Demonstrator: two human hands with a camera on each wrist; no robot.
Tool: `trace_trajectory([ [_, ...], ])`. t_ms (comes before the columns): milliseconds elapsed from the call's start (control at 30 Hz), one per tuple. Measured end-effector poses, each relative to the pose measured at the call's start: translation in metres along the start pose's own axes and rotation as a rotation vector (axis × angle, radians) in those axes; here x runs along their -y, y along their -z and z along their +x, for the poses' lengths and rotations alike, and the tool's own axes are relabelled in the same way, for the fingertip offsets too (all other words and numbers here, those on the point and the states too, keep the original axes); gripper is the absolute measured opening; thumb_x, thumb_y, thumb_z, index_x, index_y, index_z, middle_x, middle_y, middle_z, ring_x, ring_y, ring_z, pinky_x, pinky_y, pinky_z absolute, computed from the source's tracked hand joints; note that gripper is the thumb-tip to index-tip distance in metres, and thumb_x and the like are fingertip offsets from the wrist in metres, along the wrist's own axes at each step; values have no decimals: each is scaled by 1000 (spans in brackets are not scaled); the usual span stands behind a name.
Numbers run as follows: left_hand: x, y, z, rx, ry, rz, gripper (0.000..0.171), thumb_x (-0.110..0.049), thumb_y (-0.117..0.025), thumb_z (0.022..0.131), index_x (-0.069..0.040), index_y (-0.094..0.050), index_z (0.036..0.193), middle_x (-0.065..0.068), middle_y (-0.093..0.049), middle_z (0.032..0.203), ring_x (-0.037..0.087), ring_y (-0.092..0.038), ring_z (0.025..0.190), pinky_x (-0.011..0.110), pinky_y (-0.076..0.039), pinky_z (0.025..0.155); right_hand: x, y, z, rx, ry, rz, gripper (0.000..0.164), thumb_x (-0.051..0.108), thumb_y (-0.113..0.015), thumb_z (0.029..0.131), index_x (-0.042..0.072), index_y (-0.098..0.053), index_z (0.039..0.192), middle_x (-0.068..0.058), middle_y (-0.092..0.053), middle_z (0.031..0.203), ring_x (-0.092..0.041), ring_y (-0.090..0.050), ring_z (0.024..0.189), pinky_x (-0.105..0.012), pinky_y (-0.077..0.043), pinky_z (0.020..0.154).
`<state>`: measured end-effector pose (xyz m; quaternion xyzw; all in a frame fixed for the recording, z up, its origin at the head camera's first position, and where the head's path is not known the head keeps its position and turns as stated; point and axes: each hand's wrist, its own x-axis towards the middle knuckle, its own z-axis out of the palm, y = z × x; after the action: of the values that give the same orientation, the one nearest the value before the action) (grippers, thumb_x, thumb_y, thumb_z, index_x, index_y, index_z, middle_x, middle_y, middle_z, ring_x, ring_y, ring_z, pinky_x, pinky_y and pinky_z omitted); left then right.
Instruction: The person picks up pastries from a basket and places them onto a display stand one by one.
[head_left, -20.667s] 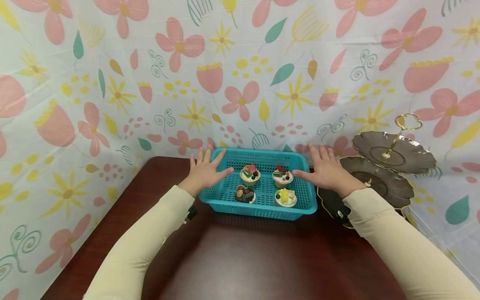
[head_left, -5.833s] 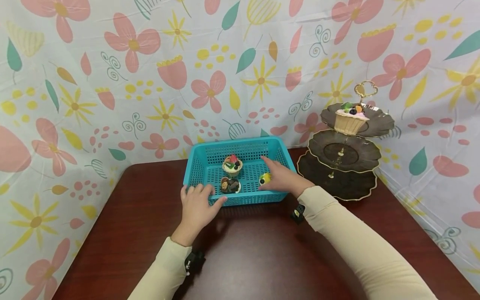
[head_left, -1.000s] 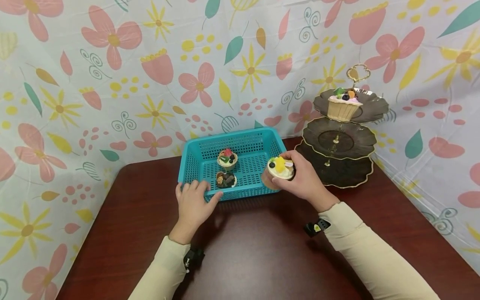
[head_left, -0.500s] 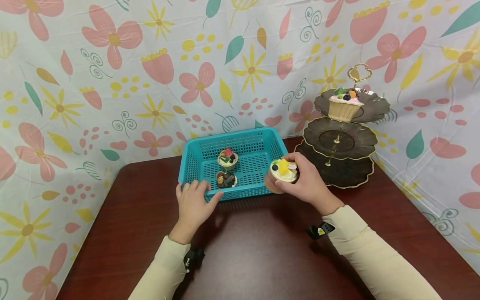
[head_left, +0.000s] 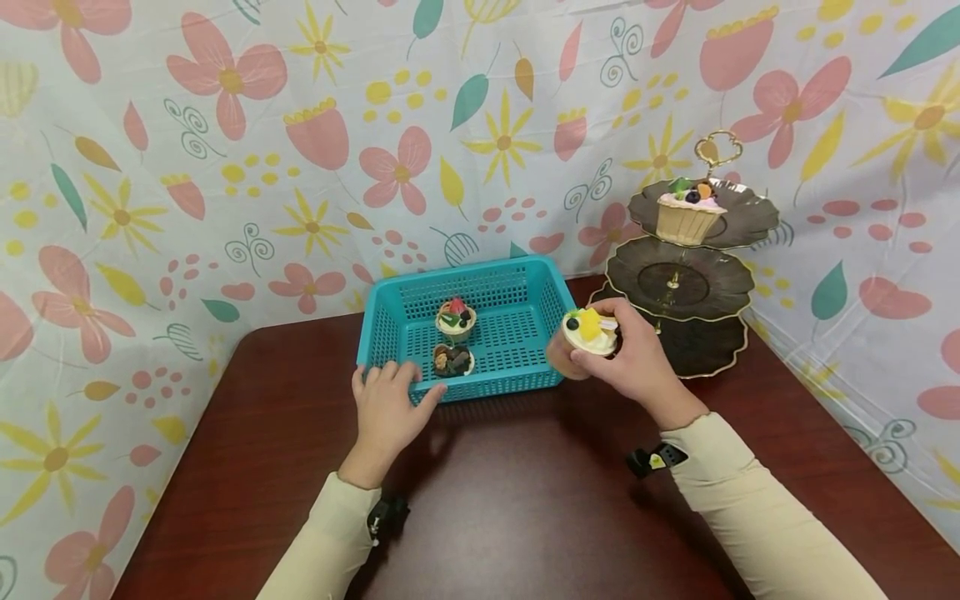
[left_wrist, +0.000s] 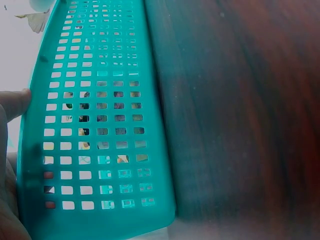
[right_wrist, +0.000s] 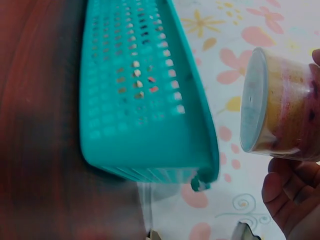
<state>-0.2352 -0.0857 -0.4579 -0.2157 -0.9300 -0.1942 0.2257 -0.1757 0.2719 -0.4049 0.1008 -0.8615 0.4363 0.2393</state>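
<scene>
In the head view my right hand (head_left: 633,354) holds a dessert cup (head_left: 588,333) with cream, yellow fruit and a dark berry on top, just off the basket's right front corner. The right wrist view shows the clear bottom of this dessert cup (right_wrist: 270,105) and its layered side. My left hand (head_left: 390,417) grips the front left rim of the blue-green plastic basket (head_left: 495,385), fingers bent over the edge. Inside it stand a strawberry-topped cupcake (head_left: 455,320) and a chocolate-topped one (head_left: 452,361).
A three-tier dark stand (head_left: 637,279) with gold edges and a gold handle (head_left: 718,148) stands at the back right. On its top tier sits a pink-cream cupcake (head_left: 686,218). A flowered cloth (head_left: 300,167) hangs behind the brown table (head_left: 480,500).
Since 5.8 s ago my right hand has lifted the yellow-fruit dessert cup out of the basket. Over the last second it has moved right with the cup. My left hand has stayed on the rim.
</scene>
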Motion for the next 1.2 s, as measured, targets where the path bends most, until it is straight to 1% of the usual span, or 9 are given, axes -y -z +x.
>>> trace_trajectory([
  [100, 0, -1, -1, 1, 2, 1, 41, -56, -66, 92, -15, -60, 92, 5, -58, 85, 31, -53, 85, 69, -21, 109, -2, 7, 1, -37, -13, 1, 61, 11, -83, 79, 0, -50, 128, -14, -60, 119, -21, -53, 100, -29, -43, 85],
  [267, 0, -2, -2, -3, 0, 0, 41, -56, -66, 92, -15, -60, 92, 4, -58, 85, 31, -53, 84, 70, -21, 109, -5, 21, 3, -113, -37, 8, 61, 10, -83, 78, -2, -51, 128, -16, -58, 119, -13, -50, 99, -22, -40, 83],
  [400, 1, -3, -2, -5, -2, 2, 41, -56, -66, 92, -15, -61, 93, 4, -58, 85, 31, -53, 85, 70, -21, 109, -9, 34, 6, -163, -84, 14, 62, 9, -82, 78, -2, -51, 131, -16, -58, 122, -7, -50, 97, -16, -39, 81],
  [500, 1, -3, -2, -11, -5, -1, 42, -56, -66, 92, -15, -61, 92, 4, -58, 85, 31, -53, 85, 70, -21, 109, -11, 44, 9, -189, -125, 10, 61, 9, -80, 80, -4, -49, 132, -15, -56, 121, -4, -49, 95, -14, -39, 78],
  [600, 1, -2, -1, -12, -5, -2, 42, -56, -66, 92, -14, -60, 92, 5, -58, 85, 31, -54, 86, 69, -21, 109, -13, 52, 11, -206, -156, 4, 60, 10, -78, 82, -5, -48, 132, -9, -53, 117, -3, -49, 93, -14, -40, 76],
  [733, 1, -1, -1, -10, -4, -2, 41, -55, -66, 92, -14, -61, 92, 5, -58, 85, 31, -54, 86, 69, -21, 109, -16, 60, 13, -225, -180, 1, 59, 12, -79, 83, -3, -48, 131, 0, -51, 112, -4, -50, 88, -13, -41, 71],
  [900, 0, -1, 0, -13, -7, -2, 41, -55, -67, 92, -14, -60, 92, 5, -58, 85, 32, -54, 86, 70, -21, 109, -20, 68, 13, -249, -208, 8, 59, 15, -80, 84, -2, -48, 130, 7, -50, 109, -3, -51, 88, -13, -41, 71],
  [1133, 1, -2, 0, -8, -3, 5, 43, -57, -66, 91, -15, -60, 92, 4, -58, 85, 31, -53, 86, 70, -20, 110, -27, 77, 15, -282, -240, -9, 57, 17, -79, 85, -2, -48, 128, 9, -49, 104, -3, -49, 85, -12, -41, 67],
  [1200, 1, -2, 0, -6, -3, 7, 44, -58, -65, 91, -15, -60, 92, 4, -57, 85, 31, -53, 85, 69, -20, 110, -30, 79, 16, -293, -245, -11, 54, 18, -79, 85, 0, -50, 126, 9, -49, 103, -3, -49, 84, -12, -41, 66],
])
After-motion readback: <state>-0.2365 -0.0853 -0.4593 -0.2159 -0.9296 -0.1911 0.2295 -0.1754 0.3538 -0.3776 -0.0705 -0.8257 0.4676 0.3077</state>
